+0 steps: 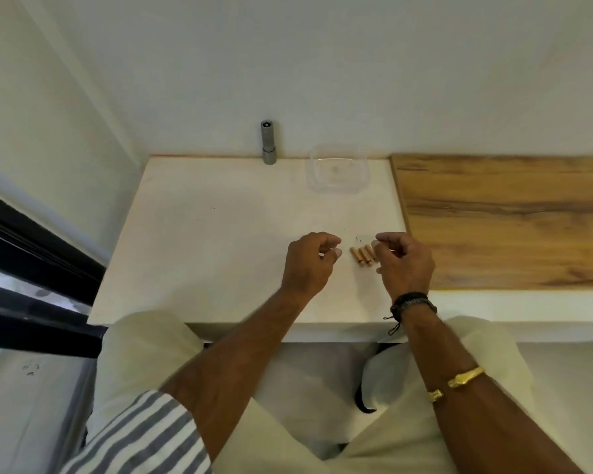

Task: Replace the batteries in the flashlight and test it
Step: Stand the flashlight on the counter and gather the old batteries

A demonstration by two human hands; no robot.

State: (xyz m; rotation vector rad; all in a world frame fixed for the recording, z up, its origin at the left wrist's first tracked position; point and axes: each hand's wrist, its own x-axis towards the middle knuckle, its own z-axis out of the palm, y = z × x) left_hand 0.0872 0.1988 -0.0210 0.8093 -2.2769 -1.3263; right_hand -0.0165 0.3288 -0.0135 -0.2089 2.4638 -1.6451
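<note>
A grey flashlight [267, 142] stands upright at the back edge of the white table [220, 234], against the wall. Three gold-coloured batteries [363, 256] lie side by side on the table near its right side. My left hand [308, 265] hovers just left of the batteries with its fingers loosely curled and nothing in it. My right hand [404, 263] hovers just right of them, fingers loosely curled too, its fingertips close to the rightmost battery. I cannot tell whether it touches that battery.
A clear plastic container [338, 171] sits at the back right of the white table. A wooden surface [504, 220] adjoins the table on the right. A dark window frame [31, 254] runs along the left.
</note>
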